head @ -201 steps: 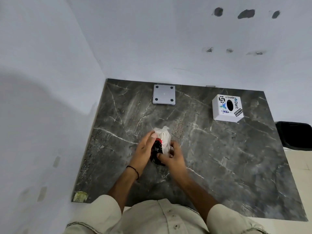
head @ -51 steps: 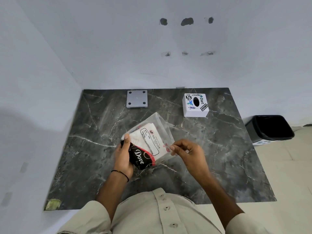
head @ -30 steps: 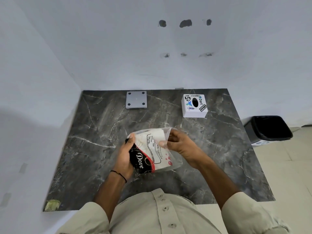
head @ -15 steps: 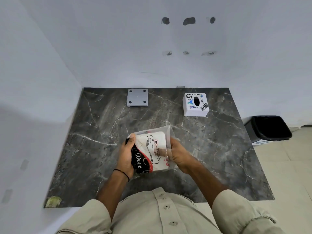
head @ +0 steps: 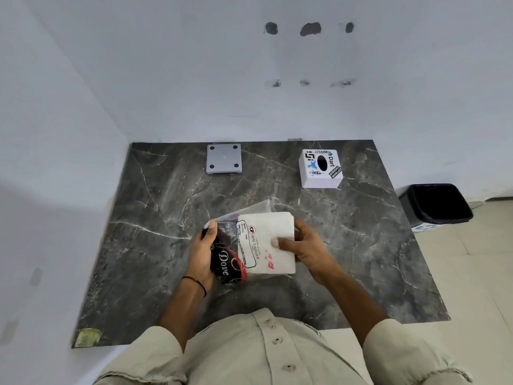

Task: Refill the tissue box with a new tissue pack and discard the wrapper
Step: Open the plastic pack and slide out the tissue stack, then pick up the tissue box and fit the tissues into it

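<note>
Beige shirt front (head: 266, 354) and rolled sleeves at the bottom edge, both forearms reaching out over the dark marble table (head: 144, 273). Left hand (head: 204, 254), black band on the wrist, closed around the black-and-red "Dove" end of the clear wrapper (head: 226, 262), thumb on top. Right hand (head: 305, 250) gripping the white tissue stack (head: 273, 234), thumb pressed on its top face, fingers under the right edge. Stack partly out of the wrapper's open end, partly under the printed plastic; loose clear plastic sticks up behind it. Both held just above the table, near the middle. Yellowish sticker (head: 87, 338) on the near-left corner. Far side: grey square plate (head: 223, 158) with four dark dots, left of centre; white tissue box (head: 320, 168) with stickers and a dark oval slot, far right, well apart from the hands. Black bin (head: 437, 202) on the tiled floor right of the table. White walls behind, with several dark holes.
</note>
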